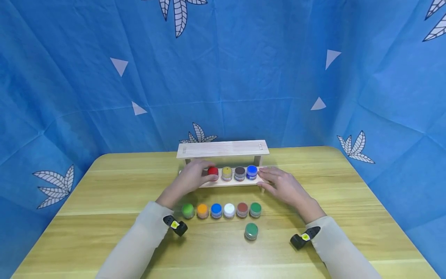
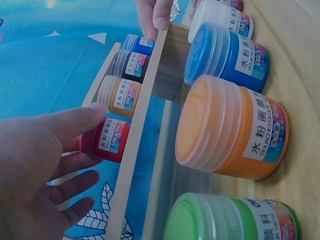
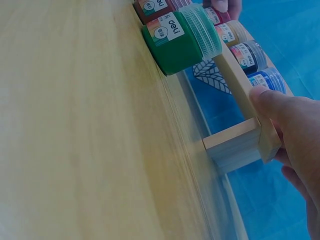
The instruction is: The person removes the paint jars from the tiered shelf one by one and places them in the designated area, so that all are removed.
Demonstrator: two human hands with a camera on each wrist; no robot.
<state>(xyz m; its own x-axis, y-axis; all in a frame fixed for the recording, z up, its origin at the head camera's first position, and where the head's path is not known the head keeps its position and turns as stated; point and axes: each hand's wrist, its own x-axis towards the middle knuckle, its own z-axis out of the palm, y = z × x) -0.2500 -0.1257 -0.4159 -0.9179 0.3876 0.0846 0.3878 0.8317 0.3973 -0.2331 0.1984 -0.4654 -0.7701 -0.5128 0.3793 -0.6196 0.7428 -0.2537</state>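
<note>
Held one round red plastic jar in left fingers, one pale wooden rack in right fingers. Counted eleven jars, four racked.

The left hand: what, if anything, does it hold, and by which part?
The left hand holds the red jar by its lid, between thumb and fingers.

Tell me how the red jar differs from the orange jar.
The red jar has red contents; the orange jar has orange.
The red jar is on the lower shelf; the orange jar stands on the table.
The left hand pinches the red jar; no hand touches the orange jar.
Both are lidded jars with printed labels.
</note>
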